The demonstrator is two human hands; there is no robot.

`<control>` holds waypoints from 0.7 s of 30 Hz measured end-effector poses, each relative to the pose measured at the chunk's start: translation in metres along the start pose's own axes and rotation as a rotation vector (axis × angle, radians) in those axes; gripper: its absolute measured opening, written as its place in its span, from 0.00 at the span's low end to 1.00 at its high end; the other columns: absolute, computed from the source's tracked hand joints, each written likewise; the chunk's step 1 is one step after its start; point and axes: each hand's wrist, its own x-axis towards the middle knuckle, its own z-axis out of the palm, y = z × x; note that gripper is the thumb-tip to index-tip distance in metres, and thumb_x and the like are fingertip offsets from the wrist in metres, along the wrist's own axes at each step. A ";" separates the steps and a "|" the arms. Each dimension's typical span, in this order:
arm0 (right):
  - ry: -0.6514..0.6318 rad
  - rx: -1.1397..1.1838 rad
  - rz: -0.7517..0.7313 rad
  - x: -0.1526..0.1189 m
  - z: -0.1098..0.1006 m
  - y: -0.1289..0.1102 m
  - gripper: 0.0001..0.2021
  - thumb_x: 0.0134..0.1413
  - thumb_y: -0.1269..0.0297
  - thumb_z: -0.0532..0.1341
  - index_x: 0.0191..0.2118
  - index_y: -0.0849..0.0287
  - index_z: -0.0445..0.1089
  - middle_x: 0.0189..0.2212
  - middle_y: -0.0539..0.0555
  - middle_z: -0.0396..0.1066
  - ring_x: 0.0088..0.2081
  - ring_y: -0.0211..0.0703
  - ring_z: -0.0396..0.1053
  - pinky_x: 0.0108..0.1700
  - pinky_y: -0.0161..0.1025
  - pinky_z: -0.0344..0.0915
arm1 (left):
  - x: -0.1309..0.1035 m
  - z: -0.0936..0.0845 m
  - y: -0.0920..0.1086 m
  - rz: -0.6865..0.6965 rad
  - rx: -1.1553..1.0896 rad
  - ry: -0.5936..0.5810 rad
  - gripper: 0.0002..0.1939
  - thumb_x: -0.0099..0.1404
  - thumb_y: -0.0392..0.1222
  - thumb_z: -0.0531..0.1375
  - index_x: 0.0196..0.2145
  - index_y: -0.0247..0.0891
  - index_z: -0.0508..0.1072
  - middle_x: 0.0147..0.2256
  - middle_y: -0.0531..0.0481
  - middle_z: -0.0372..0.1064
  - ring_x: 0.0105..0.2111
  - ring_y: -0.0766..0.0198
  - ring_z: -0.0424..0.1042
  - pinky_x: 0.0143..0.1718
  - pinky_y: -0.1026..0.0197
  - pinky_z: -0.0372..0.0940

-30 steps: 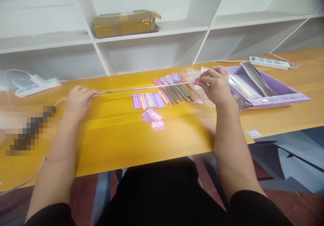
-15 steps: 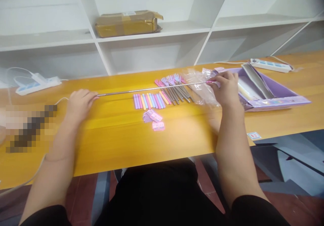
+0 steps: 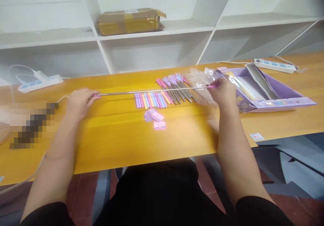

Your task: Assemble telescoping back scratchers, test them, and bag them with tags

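Stretched across the table is a long, thin telescopic back scratcher [image 3: 152,91], extended, with a silvery metal rod. My left hand [image 3: 80,102] is closed on its thicker end, where some pink shows. At the thin end, my right hand [image 3: 224,90] pinches the pink head. Beneath the rod lie several back scratchers [image 3: 179,91] with pink and purple hand-shaped heads and metal shafts. Beside them a row of coloured sleeves [image 3: 152,101] in purple, pink, yellow and blue lies flat. Small pink and purple cards [image 3: 154,115] are in front of the row.
An open purple box [image 3: 288,102] and a clear plastic bag [image 3: 198,79] are at the right. Power strips [image 3: 275,65] sit at the back on both sides. A taped carton [image 3: 130,21] rests on the white shelf. A blurred-out dark object [image 3: 35,126] lies far left.
The view has shifted slightly. My right hand has turned a little on the pink head, and both hands still hold the extended back scratcher.
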 end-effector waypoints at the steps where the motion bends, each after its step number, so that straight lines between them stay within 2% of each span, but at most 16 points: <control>1: -0.012 -0.045 0.025 -0.002 -0.002 -0.003 0.07 0.63 0.65 0.74 0.38 0.57 0.76 0.40 0.63 0.81 0.39 0.49 0.68 0.46 0.47 0.62 | 0.000 -0.002 0.001 -0.005 -0.002 -0.026 0.49 0.83 0.79 0.38 0.48 0.39 0.85 0.40 0.43 0.83 0.42 0.55 0.76 0.46 0.56 0.64; 5: -0.067 -0.187 0.099 -0.009 -0.010 -0.012 0.07 0.71 0.61 0.71 0.47 0.58 0.80 0.48 0.66 0.84 0.45 0.54 0.74 0.46 0.46 0.60 | -0.001 -0.010 0.003 0.005 -0.019 -0.090 0.39 0.87 0.70 0.44 0.48 0.39 0.85 0.44 0.38 0.84 0.46 0.51 0.75 0.53 0.52 0.68; 9: -0.095 -0.190 0.109 -0.011 -0.010 -0.014 0.09 0.72 0.62 0.69 0.52 0.59 0.82 0.52 0.67 0.84 0.47 0.54 0.75 0.47 0.45 0.60 | -0.002 -0.015 0.005 0.001 -0.039 -0.111 0.34 0.88 0.64 0.46 0.52 0.39 0.85 0.48 0.39 0.86 0.47 0.51 0.76 0.56 0.51 0.70; 12: -0.101 -0.190 0.106 -0.009 -0.007 -0.012 0.11 0.73 0.62 0.70 0.54 0.60 0.83 0.52 0.67 0.85 0.47 0.53 0.74 0.47 0.45 0.59 | -0.003 -0.017 0.009 -0.011 -0.068 -0.111 0.34 0.88 0.65 0.47 0.56 0.39 0.85 0.52 0.40 0.87 0.49 0.52 0.76 0.58 0.52 0.70; 21: -0.069 -0.167 0.074 -0.007 0.000 -0.009 0.11 0.74 0.64 0.70 0.54 0.64 0.85 0.50 0.69 0.85 0.44 0.52 0.73 0.49 0.44 0.59 | -0.004 -0.021 0.019 -0.069 -0.072 -0.143 0.38 0.88 0.67 0.46 0.56 0.38 0.87 0.53 0.41 0.88 0.50 0.52 0.78 0.58 0.53 0.70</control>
